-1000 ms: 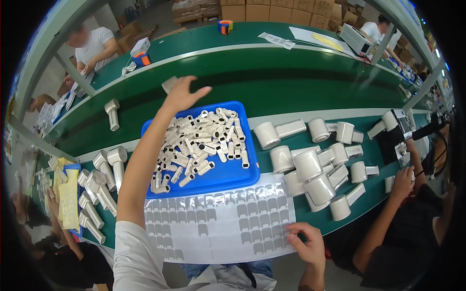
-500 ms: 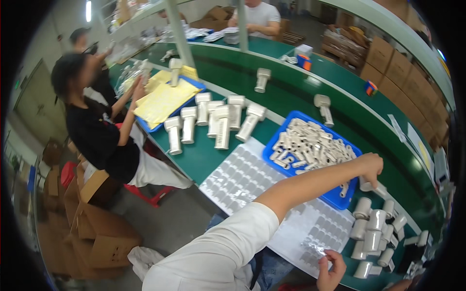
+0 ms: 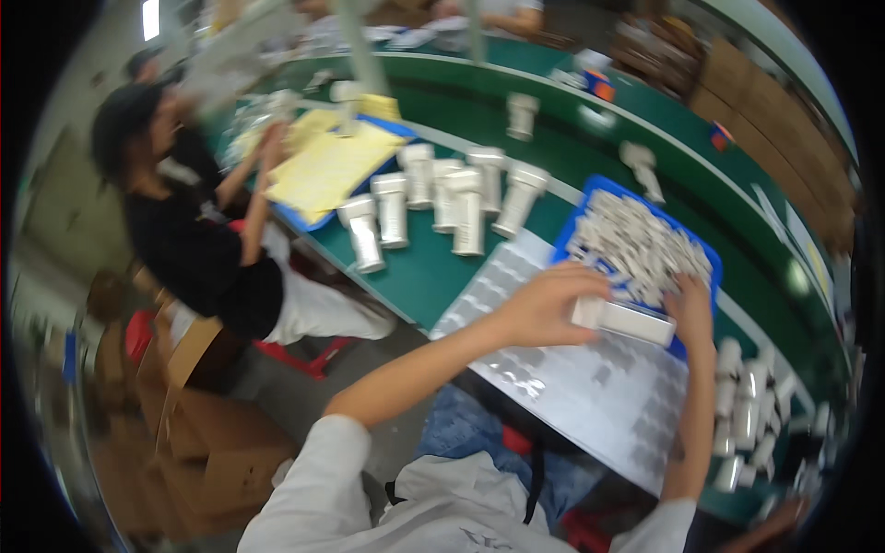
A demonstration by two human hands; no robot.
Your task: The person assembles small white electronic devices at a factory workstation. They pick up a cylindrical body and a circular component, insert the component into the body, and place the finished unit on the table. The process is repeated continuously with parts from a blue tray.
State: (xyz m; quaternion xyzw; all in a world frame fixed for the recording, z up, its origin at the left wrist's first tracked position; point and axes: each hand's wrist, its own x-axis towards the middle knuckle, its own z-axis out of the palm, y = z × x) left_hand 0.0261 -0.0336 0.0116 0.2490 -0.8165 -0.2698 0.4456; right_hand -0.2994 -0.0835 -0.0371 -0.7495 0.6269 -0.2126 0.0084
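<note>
My left hand (image 3: 553, 306) is closed round the wide head of a white flashlight-shaped device (image 3: 636, 323), holding it level over the near edge of a blue tray (image 3: 590, 190). Small white tube-like pieces (image 3: 636, 241) are heaped in that tray. My right hand (image 3: 693, 318) reaches over the tray's right side, fingertips down at the pieces and close to the device's far end. Motion smears those fingers, so whether they pinch a piece is unclear. Beneath both forearms lies a sheet of grey labels (image 3: 590, 387).
Several similar white devices (image 3: 467, 212) stand left of the sheet; more white parts (image 3: 749, 405) cluster at the right. A blue tray with yellow sheets (image 3: 327, 175) sits before a co-worker (image 3: 184, 230). A green belt (image 3: 572, 129) runs behind, with two devices on it. Cardboard boxes (image 3: 207, 442) stand lower left.
My left hand has come back from the parts at the right, bringing a white device over the tray. My right hand has risen from the sheet's near edge to the tray. The view has shifted.
</note>
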